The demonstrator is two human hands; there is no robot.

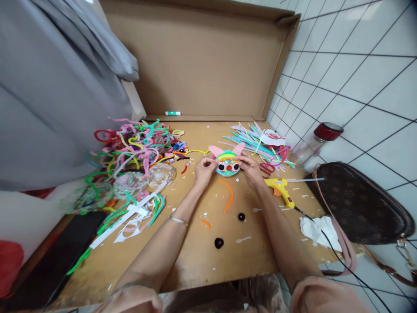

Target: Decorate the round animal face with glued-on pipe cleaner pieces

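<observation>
A wide wooden table is seen, backed by an open cardboard box, with a grey cloth at the left and a brown patterned bag at the right. A big heap of coloured pipe cleaners is spread on the left part of the table, and a smaller bundle of straight ones lies at the right. A yellow glue gun is placed just beside the right forearm. In the middle of the table a small craft face with pink ears, dark eyes and a red nose is held from both sides: the left hand is pinched on its left edge and the right hand is closed on its right edge. It is judged that the decorating step is in hand; for the next move a firm grip and careful placing of the orange piece or the black pompoms would be needed.
</observation>
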